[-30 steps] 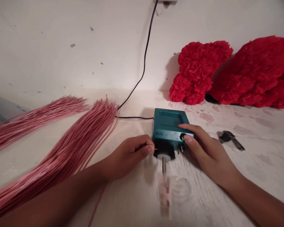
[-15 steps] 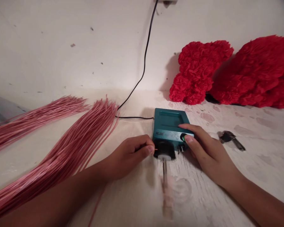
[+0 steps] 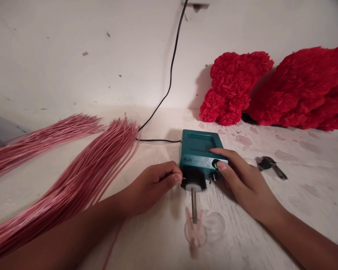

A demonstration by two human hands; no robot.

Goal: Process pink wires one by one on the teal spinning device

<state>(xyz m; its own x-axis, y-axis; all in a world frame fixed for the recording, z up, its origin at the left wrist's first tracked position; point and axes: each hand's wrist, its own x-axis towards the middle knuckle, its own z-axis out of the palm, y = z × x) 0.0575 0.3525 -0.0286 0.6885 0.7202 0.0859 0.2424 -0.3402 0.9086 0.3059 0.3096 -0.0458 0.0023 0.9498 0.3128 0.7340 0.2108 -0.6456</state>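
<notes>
My left hand (image 3: 157,183) is closed in a pinch on a thin pink wire stem (image 3: 114,240), whose tip pokes out beside the black disc (image 3: 193,176) of a small teal electric machine (image 3: 197,140). The stem's other end trails below my forearm. With my right hand (image 3: 245,182) I grip the machine's right front corner, index finger on its top edge and thumb against the black knob (image 3: 215,164), which glows green. From the disc a metal shaft (image 3: 194,206) points toward me, ending in a pale pink pronged piece (image 3: 195,228), slightly blurred.
Two bundles of pink stems, a near one (image 3: 101,157) and a far one (image 3: 53,133), lie at left. Bunches of red artificial flowers (image 3: 228,88) lean against the wall. A dark metal clip-like tool (image 3: 272,167) lies right of my hand. A black cable (image 3: 171,71) hangs behind the machine.
The pink piece on the shaft's end has turned and shows its prongs more clearly than in the earlier blur. Both hands keep their holds. The view has shifted slightly.
</notes>
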